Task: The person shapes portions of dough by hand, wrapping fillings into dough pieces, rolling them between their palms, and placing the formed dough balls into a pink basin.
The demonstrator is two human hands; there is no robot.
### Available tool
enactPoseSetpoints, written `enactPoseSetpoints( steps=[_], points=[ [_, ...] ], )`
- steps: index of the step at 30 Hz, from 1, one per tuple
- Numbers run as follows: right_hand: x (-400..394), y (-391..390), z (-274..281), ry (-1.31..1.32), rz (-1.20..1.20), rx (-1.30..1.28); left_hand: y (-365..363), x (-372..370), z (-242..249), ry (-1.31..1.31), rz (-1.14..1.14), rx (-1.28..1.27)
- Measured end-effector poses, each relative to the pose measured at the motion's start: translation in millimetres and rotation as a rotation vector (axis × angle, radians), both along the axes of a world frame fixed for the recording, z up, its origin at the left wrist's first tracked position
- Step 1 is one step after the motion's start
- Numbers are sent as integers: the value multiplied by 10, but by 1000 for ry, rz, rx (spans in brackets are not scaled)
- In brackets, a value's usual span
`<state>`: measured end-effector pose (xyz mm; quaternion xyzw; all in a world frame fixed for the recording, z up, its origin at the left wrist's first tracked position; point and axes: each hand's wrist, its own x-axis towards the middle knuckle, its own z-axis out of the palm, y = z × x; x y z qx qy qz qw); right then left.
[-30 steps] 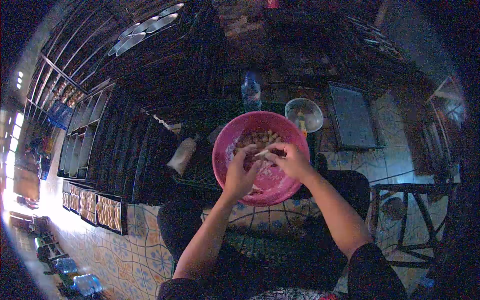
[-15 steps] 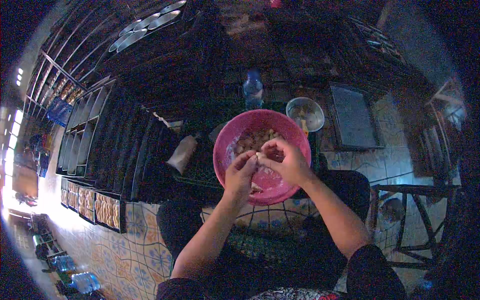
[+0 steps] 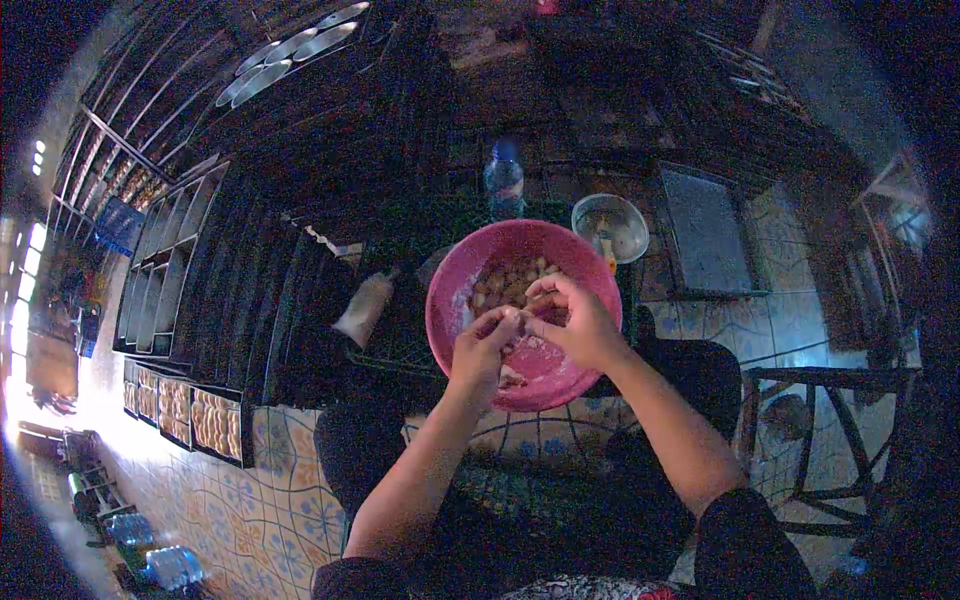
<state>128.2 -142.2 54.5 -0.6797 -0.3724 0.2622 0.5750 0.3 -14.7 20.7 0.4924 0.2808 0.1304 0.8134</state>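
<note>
A pink round basin (image 3: 447, 357) sits in front of me, holding many small brownish pieces (image 3: 507, 279) at its far side and pale powder on its wall. Over its middle, my left hand (image 3: 482, 347) pinches with thumb and forefinger against my right hand (image 3: 578, 322). Thumb and fingers of the right hand also come together there. A small pale bit shows between the fingertips, too small to name. Inside the basin, below the left fingers, lies a whitish lump (image 3: 511, 377).
Behind the basin are a blue-capped bottle (image 3: 505, 180) and a metal bowl (image 3: 628, 247). A whitish bag (image 3: 365, 308) lies to its left. A grey tray (image 3: 704, 230) and a dark metal frame (image 3: 838, 378) are at right. Trays of bread (image 3: 215, 424) stand at left.
The fingertips of my two hands have shifted slightly against each other, and the pale bit between them shows less. The basin has stayed in place.
</note>
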Motion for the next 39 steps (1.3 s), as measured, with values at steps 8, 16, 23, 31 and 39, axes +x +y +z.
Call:
enactPoseSetpoints(
  steps=[8,16,23,31,39],
  points=[
    [-30,-30,-1,-191,60,-46,-19,48,-241,121,15,-308],
    [48,-42,10,-459,241,30,138,-20,-262,179,-122,-311],
    [1,-7,31,-567,219,122,146,-22,-148,136,-70,-347],
    [39,-29,60,-320,-2,-46,158,-54,241,63,-121,792],
    [42,1,-37,-41,67,86,157,-52,23,35,-118,472]
  ],
)
